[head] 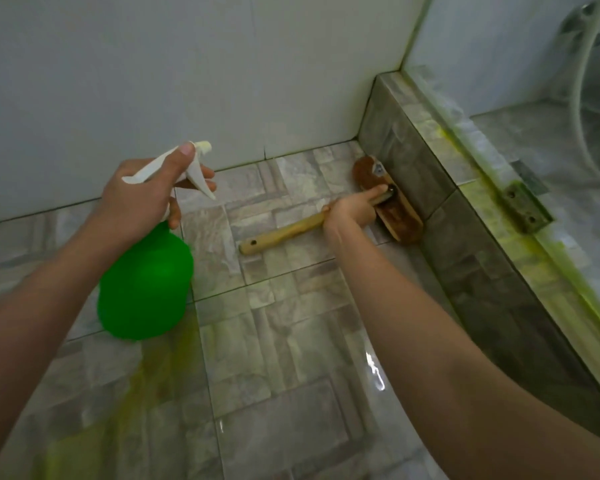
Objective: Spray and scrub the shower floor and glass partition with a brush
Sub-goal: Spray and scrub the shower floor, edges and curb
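My left hand (pixel 142 199) grips the white trigger head of a green spray bottle (pixel 146 285), held above the tiled shower floor (pixel 284 358) with the nozzle pointing toward the back wall. My right hand (pixel 354 211) grips the wooden handle of a scrub brush (pixel 395 213) close to the brush head. The brown brush head lies against the base of the low tiled curb (pixel 465 258). The glass partition (pixel 534 98) rises from the curb on the right. The floor is wet and glossy.
White wall tiles (pixel 153 81) close the back of the stall. A metal bracket (pixel 523 206) holds the glass on the curb top. Behind the glass hangs a white hose (pixel 586 98). Yellow-green tint shows on the floor at lower left and along the glass edge.
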Tool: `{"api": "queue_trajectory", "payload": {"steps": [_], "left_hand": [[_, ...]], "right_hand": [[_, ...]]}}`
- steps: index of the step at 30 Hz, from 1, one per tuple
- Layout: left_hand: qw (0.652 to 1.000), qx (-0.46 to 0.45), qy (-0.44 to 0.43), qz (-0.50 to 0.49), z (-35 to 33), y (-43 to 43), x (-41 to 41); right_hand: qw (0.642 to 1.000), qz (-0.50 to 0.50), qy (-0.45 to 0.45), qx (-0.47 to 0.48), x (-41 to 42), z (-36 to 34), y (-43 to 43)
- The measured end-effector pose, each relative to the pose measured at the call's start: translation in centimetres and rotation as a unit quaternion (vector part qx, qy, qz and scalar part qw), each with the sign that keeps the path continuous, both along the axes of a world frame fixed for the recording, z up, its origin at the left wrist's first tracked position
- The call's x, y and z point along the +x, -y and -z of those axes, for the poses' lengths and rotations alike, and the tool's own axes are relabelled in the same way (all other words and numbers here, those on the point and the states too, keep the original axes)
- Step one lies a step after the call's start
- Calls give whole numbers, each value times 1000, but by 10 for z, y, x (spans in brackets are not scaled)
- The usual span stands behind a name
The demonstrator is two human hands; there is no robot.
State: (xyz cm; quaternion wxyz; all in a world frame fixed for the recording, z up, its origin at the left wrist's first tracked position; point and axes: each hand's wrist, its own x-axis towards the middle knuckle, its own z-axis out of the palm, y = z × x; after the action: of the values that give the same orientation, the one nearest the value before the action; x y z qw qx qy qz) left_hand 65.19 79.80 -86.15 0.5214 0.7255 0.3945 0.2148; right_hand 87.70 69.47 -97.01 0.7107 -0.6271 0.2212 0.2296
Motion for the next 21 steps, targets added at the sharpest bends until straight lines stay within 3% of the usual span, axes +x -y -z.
{"api": "queue_trajectory", "payload": {"steps": [5,10,12,17,21], "left_hand": [[1000,-4,-13,-16,5,-8,-11],[999,-8,-14,-38,10,-8,-24],[999,-13,-15,-32,12,-6,-31],[999,-20,-31,-5,11,12,-34],[999,-22,-50,-4,8,33,-28]], "right_hand": [[993,108,-35,34,-8,19,19],[991,60,-93,72,24,-16,-47],[983,95,-112,106,30,-33,-60],[987,119,-91,53,5,-8,19],[984,133,-86,86,-7,-18,49]]}}
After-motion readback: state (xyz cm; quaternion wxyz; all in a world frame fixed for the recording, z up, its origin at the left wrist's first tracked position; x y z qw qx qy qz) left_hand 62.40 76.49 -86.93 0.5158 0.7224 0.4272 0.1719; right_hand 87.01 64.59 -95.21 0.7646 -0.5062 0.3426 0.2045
